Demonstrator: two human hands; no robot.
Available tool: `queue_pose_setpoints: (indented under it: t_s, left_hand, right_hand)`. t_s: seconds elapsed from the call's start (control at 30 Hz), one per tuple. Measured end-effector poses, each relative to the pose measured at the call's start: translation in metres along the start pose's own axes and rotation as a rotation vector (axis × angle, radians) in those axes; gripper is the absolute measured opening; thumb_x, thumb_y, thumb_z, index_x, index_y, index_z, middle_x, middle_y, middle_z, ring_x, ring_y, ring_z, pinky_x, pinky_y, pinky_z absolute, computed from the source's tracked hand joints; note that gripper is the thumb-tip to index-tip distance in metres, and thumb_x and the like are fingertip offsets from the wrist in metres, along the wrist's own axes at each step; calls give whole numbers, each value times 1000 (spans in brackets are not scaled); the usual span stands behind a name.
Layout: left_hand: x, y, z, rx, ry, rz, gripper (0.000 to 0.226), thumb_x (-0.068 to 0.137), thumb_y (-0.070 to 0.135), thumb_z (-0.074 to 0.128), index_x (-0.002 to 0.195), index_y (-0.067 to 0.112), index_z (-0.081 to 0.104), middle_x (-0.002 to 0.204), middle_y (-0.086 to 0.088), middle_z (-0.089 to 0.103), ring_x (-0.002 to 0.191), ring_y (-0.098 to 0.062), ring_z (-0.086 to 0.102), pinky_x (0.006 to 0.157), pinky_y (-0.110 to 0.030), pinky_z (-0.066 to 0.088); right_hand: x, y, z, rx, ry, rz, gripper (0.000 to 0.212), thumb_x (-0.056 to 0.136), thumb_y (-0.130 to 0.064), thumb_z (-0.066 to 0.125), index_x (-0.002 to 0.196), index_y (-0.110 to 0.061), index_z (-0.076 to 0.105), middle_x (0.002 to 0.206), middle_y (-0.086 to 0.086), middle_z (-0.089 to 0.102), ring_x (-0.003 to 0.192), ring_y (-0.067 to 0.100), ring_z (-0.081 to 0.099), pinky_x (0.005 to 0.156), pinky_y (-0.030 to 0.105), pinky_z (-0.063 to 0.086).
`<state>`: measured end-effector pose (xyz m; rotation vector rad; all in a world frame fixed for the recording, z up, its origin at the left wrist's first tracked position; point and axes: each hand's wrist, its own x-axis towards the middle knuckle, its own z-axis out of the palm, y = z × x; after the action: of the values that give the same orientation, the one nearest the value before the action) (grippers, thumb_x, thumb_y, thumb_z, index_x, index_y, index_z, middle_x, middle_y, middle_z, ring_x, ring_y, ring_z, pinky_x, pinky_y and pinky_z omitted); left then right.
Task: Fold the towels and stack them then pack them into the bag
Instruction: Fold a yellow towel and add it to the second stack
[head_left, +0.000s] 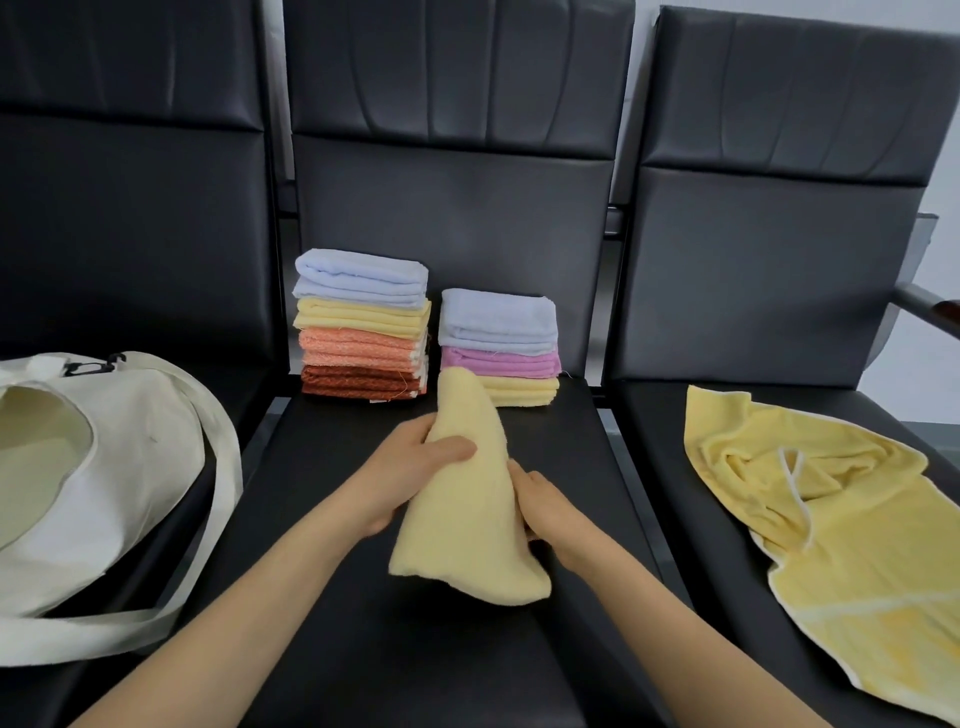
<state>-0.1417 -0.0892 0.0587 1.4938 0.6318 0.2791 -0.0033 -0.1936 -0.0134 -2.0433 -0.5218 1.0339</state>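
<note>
head view
held towel (467, 519): pale yellow terry, folded into a tapered wedge, over the middle seat (561, 431)
left hand (415, 467): thumb across its upper part, fingers curled behind
right hand (550, 512): grips its right edge, fingertips hidden
left stack (361, 332): four folded towels, at the backrest
right stack (498, 348): three
tote bag (130, 467): cream canvas, slumped, mouth open, left seat
loose towel (831, 519): yellow, white-trimmed, crumpled, right seat
</note>
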Motion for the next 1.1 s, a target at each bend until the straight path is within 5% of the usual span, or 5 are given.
queue_pose_setpoints:
  t_s: [0.17, 0.37, 0.67, 0.83, 1.1]
  left_hand:
    - [-9, 23, -11, -121, -57, 9, 19, 90, 17, 61, 108, 15, 65, 96, -5, 75, 86, -19, 72, 72, -33, 56]
    - [-1, 13, -41, -144, 48, -28, 20, 90, 19, 61, 108, 13, 64, 92, -4, 76, 82, -18, 73, 69, -33, 55]
    - [14, -15, -55, 9, 191, 44, 56, 85, 31, 70, 129, 30, 36, 109, -3, 65, 96, -18, 68, 75, -27, 54]
    - [12, -20, -58, 71, -32, 72, 79, 65, 20, 83, 135, 33, 50, 126, 4, 60, 112, -11, 60, 84, -22, 53]
    - [15, -26, -44, 545, 142, 142, 86, 69, 9, 82, 142, 28, 41, 123, 4, 47, 115, -13, 45, 91, -26, 38]
  right_hand:
    - [-10, -6, 13, 833, -311, 226, 62, 91, -66, 43, 121, -15, 64, 109, 13, 71, 95, 30, 70, 86, 43, 51]
    - [-11, -11, 1, 1008, -329, 30, 69, 89, -68, 40, 119, -11, 65, 119, 14, 67, 107, 29, 65, 99, 44, 45]
    - [-17, -21, -33, 686, -250, -404, 39, 96, -12, 53, 128, -34, 58, 114, 1, 70, 103, 17, 67, 80, 30, 55]
    - [-21, -23, -49, 323, -289, -472, 75, 74, 6, 75, 135, -29, 48, 123, -1, 60, 110, 16, 63, 84, 27, 54]
    - [-23, -28, -46, -173, 57, -475, 71, 65, -11, 80, 123, -40, 48, 111, -7, 55, 103, 13, 52, 81, 28, 51]
